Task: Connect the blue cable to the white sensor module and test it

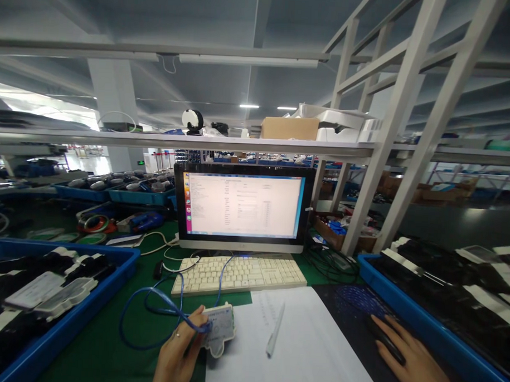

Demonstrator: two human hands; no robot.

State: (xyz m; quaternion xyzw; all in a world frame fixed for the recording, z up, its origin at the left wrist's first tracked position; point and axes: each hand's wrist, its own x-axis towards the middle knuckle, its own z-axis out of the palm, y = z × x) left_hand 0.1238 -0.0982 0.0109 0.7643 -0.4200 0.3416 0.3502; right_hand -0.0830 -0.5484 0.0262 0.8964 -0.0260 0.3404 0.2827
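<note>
My left hand (182, 344) is closed on a small white electronic module (219, 330) with a lobed outline and printing on its face. A blue cable (151, 292) runs to the module at my fingers and loops over the green mat. On the dark mouse pad my right hand (412, 358) rests over a black computer mouse (386, 341), fingers along its sides. Between the hands lie white paper sheets (304, 337) with a pen (276, 331) on top. Behind them is a cream keyboard (243, 275), below a lit monitor (243, 204) showing a window of text and fields.
Blue bins (129, 264) with black and white parts flank me, another blue bin (369, 273) being at the right. A shelf (223, 142) crosses above the monitor, carrying a cardboard box (289, 128). Metal posts (391, 129) rise at the right. Black cables (330, 266) lie beside the monitor.
</note>
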